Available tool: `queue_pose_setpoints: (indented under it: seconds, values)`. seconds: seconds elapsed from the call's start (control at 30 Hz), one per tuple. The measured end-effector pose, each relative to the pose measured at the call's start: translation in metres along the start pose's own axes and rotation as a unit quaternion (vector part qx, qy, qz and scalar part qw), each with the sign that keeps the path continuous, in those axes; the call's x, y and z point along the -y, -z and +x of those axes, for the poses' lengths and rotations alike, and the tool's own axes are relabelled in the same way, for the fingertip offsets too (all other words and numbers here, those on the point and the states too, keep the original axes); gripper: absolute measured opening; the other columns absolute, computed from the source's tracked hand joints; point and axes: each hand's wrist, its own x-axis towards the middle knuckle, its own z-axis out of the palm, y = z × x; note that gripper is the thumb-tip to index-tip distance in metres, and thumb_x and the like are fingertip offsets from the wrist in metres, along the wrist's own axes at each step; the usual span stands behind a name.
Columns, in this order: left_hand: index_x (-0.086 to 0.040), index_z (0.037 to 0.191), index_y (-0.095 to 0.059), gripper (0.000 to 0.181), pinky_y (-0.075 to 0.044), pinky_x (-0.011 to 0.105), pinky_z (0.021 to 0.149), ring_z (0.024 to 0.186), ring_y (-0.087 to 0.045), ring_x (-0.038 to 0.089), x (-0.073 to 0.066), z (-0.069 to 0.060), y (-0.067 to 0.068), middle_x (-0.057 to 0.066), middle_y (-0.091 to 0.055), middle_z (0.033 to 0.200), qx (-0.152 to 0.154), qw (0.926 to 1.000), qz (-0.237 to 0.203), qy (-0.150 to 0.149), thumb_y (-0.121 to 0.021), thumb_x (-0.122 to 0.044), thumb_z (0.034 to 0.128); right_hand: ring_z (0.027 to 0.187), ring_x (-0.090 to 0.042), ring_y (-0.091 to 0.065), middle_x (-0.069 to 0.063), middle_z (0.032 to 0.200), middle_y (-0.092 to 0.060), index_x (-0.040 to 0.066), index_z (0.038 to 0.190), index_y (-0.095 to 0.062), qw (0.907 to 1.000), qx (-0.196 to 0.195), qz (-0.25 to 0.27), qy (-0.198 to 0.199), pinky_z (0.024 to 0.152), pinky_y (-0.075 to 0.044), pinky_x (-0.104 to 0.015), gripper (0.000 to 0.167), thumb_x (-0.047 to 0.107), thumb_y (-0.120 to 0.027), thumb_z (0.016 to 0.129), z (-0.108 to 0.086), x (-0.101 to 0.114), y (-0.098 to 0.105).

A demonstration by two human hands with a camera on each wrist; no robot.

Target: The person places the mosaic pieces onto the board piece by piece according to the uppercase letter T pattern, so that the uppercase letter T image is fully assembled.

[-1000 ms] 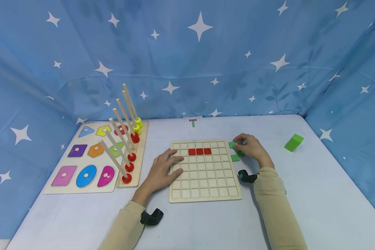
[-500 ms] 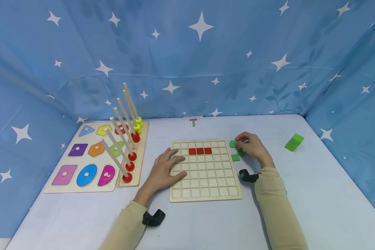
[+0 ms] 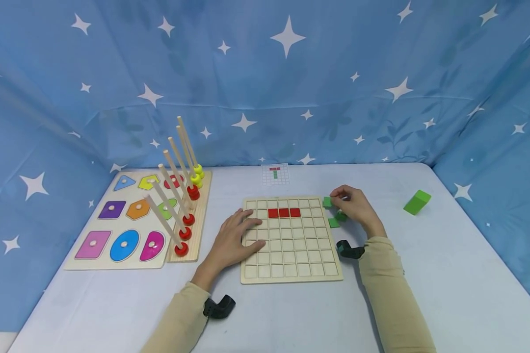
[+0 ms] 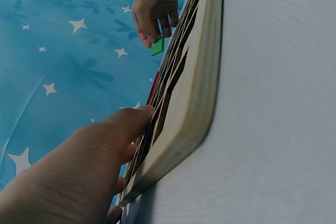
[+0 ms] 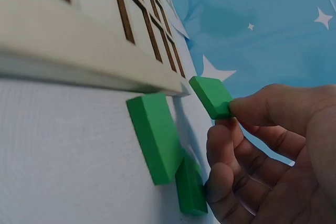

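A square wooden grid board [image 3: 291, 274] lies flat, with several red tiles [image 3: 284, 213] in a row near its top. My left hand [image 3: 231, 240] rests spread on the board's left side; its thumb [image 4: 139, 116] lies over the edge in the left wrist view. Beyond the board's right edge, my right hand [image 3: 355, 206] pinches a green square tile [image 5: 212, 97] between thumb and fingers, above the table. Below it are two more green tiles, one nearer the board [image 5: 156, 137] and one by the curled fingers [image 5: 190, 187].
A small pattern card [image 3: 276, 174] lies behind the board. On the left are a peg rack [image 3: 190, 245] with coloured rings and a shape puzzle [image 3: 81, 264]. A green block [image 3: 417, 202] stands at the far right. Blue star-printed cloth [image 3: 265, 73] hangs behind the table.
My right hand's fingers have drawn up slightly with the pinched green tile, still beside the board's upper right corner. My left thumb has shifted a little further onto the board.
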Motion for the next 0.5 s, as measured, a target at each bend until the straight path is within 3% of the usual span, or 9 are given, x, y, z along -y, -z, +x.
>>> queue_pose_setpoints:
  seconds: [0.5]
  values:
    - [-0.027,0.127,-0.058,0.052,-0.022,0.055,0.114,0.144,-0.025,0.031,0.002,0.000,-0.001,0.004,-0.040,0.149,0.003,1.0000,0.006,0.001,-0.065,-0.051,0.0822,0.075,-0.023,-0.057,-0.013,0.094,-0.060,0.007,0.111,-0.058,0.9993,0.023,0.020,0.022,0.061,-0.048,-0.034,0.022,0.021,-0.052,0.095,-0.003,0.014,-0.010]
